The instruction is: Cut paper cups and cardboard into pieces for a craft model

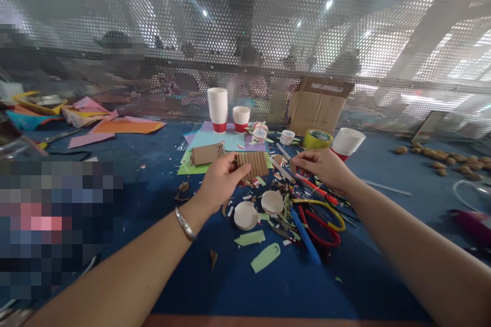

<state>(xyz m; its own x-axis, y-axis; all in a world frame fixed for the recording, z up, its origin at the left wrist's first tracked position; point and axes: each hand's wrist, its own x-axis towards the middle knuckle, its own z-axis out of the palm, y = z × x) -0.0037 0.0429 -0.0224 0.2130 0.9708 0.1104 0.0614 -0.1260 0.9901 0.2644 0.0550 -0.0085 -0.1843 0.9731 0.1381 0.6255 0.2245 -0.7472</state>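
Note:
My left hand, with a silver bracelet at the wrist, grips a ribbed piece of corrugated cardboard between thumb and fingers. To the right, my right hand has its thumb and fingertips pinched together; what they hold, if anything, is too small to make out. Just below its fingertips lie a glue stick and a red-and-black glue gun. Nearer me are two white paper discs, cut pale green strips, and scissors with yellow and red handles beside a blue-handled tool.
Stacked cardboard pieces lie on coloured paper. Behind stand a tall paper cup stack, more cups, green tape and a cardboard box against a perforated metal screen. Walnut-like brown lumps lie right.

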